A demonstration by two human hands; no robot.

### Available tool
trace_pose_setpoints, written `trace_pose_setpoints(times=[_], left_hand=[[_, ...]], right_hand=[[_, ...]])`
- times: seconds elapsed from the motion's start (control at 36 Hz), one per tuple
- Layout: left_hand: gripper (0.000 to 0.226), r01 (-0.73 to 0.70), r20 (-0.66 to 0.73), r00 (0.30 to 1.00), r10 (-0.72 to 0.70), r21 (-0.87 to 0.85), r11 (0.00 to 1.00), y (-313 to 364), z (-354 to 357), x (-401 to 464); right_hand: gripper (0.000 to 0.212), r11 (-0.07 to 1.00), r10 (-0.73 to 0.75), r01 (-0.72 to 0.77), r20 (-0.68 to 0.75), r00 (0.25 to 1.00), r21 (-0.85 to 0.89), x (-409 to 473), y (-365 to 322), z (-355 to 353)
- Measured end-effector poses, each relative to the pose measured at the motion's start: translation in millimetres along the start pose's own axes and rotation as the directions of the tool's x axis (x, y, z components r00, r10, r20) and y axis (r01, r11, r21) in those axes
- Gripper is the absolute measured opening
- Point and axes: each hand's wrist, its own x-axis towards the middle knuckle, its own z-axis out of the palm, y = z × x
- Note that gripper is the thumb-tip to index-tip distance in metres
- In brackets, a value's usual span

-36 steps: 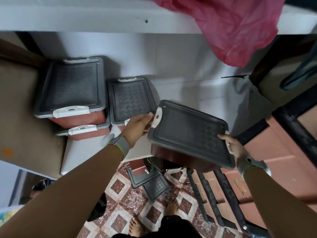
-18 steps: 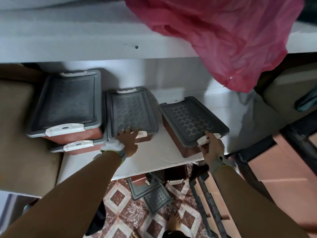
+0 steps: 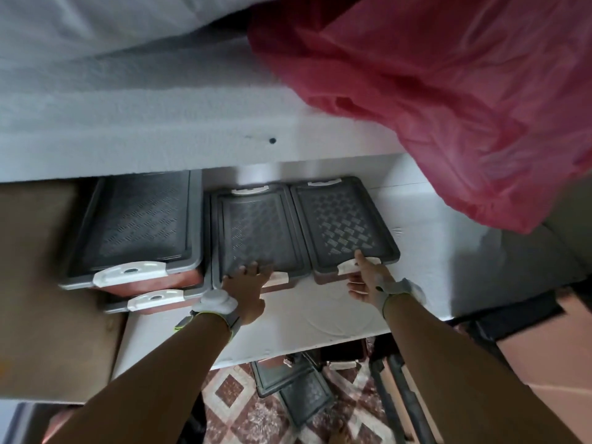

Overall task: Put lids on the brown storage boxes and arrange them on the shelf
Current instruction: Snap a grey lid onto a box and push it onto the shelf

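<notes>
Several brown storage boxes with grey lids and white latches stand on the white shelf (image 3: pixel 304 318). At the left, one lidded box (image 3: pixel 134 225) sits on top of another (image 3: pixel 153 299). The middle box (image 3: pixel 256 232) and the right box (image 3: pixel 342 222) stand side by side, touching. My left hand (image 3: pixel 246 283) rests on the front of the middle box's lid with its fingers straight. My right hand (image 3: pixel 368 277) touches the right box's front, its index finger stretched onto the lid beside the white latch.
A pink plastic bag (image 3: pixel 432 107) hangs over the upper shelf slab (image 3: pixel 160 139) at the right. A brown cardboard panel (image 3: pixel 41 283) stands left of the shelf. Below on the tiled floor lie loose grey lids (image 3: pixel 301 395) and a brown box (image 3: pixel 339 350).
The right box went from held in the air to set on the shelf, then slid back and straightened against the middle box. My left hand moved onto the middle lid.
</notes>
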Motion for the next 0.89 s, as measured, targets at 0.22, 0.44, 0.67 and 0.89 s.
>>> trace_pose_setpoints(times=[0.22, 0.44, 0.67, 0.89], left_hand=[[0.076, -0.028, -0.003, 1.000, 0.028, 0.049, 0.998, -1.0, -2.9, 0.7], [0.085, -0.092, -0.089, 0.992, 0.093, 0.012, 0.996, -6.4, 11.3, -7.2], [0.067, -0.241, -0.366, 0.909, 0.198, -0.076, 0.968, -22.3, 43.3, -39.4], [0.025, -0.466, -0.636, 0.758, 0.145, -0.373, 0.802, 26.1, 107.2, -86.6]], right_hand=[[0.063, 0.988, -0.047, 0.038, -0.056, 0.997, -0.152, 1.5, -2.0, 2.2], [0.050, 0.973, -0.053, 0.072, 0.091, 0.994, -0.218, -21.7, 24.9, 17.0], [0.033, 0.934, -0.102, 0.177, 0.241, 0.965, -0.311, -41.3, 59.8, 4.6], [0.020, 0.951, -0.073, 0.189, 0.419, 0.905, -0.243, -57.1, 110.4, -5.0]])
